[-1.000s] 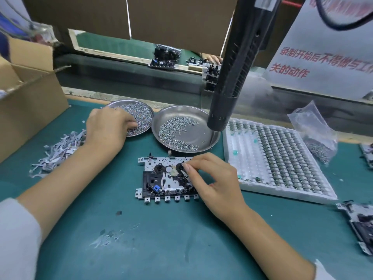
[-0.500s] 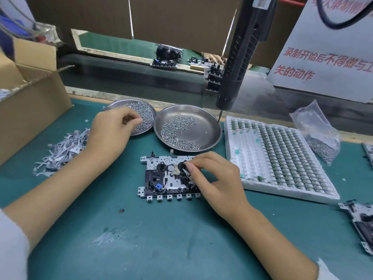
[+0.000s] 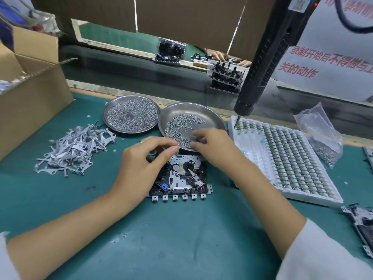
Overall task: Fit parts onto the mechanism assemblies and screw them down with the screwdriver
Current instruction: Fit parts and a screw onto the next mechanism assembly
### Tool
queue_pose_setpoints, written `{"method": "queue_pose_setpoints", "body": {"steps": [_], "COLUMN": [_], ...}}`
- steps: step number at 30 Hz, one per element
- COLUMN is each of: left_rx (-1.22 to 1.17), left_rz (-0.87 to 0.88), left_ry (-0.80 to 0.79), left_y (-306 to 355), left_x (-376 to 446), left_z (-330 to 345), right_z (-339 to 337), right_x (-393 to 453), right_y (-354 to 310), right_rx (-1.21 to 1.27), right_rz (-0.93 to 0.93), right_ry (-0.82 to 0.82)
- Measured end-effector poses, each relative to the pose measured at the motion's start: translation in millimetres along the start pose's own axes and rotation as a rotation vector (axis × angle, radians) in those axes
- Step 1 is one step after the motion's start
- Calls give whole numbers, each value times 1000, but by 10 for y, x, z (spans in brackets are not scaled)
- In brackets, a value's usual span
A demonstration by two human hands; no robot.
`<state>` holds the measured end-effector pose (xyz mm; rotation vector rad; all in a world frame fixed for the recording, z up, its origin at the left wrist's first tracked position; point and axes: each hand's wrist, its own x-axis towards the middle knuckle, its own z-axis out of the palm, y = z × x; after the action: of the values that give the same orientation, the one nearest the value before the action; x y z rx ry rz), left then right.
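Observation:
A black and silver mechanism assembly (image 3: 181,178) lies flat on the green mat, with a silver lever part on its right side. My left hand (image 3: 145,160) hovers over its upper left corner, thumb and fingertips pinched together on what looks like a small screw. My right hand (image 3: 216,148) reaches over the near rim of the right steel dish (image 3: 210,118), its thumb and fingers pinching into the screw pile (image 3: 177,128). The black electric screwdriver (image 3: 262,57) hangs untouched above the table to the right, its bit over the white tray's far left corner.
A second steel dish (image 3: 131,116) of screws sits at the left. Loose silver levers (image 3: 72,148) are heaped further left, beside a cardboard box (image 3: 30,93). A white tray (image 3: 286,160) of small parts, a plastic bag of screws (image 3: 321,136) and another mechanism (image 3: 361,223) lie to the right.
My left hand left the left dish and came over the mechanism's upper left corner. My right hand lifted off the mechanism and moved up into the right dish.

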<state>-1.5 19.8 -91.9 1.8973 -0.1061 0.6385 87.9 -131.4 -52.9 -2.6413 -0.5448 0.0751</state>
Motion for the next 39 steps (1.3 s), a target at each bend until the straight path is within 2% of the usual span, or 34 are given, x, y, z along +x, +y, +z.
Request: {"method": "queue_pose_setpoints", "body": {"steps": [3, 9, 15, 18, 20, 26, 30, 39], "left_rx": [-55, -107, -124, -140, -151, -205, -236, -308], "left_rz": [-36, -90, -104, -105, -92, -32, 14, 40], "left_ry": [25, 54, 47, 52, 60, 44, 14, -23], "left_y": [-7, -23, -20, -5, 13, 63, 59, 15], "left_x": [11, 18, 14, 14, 13, -15, -12, -11], "left_z": [-15, -19, -15, -16, -12, 28, 33, 31], "right_z": [-7, 48, 73, 39, 10, 54, 95, 96], "right_x": [137, 146, 15, -87, -203, -537, -577, -597], "right_y": [-74, -22, 42, 17, -9, -32, -37, -66], "right_rx": [-64, 49, 186, 415, 649, 1220, 1327, 1416], "right_rz": [44, 116, 68, 37, 19, 39, 35, 49], "right_ry": [-76, 15, 228, 310, 271, -68, -145, -148]}}
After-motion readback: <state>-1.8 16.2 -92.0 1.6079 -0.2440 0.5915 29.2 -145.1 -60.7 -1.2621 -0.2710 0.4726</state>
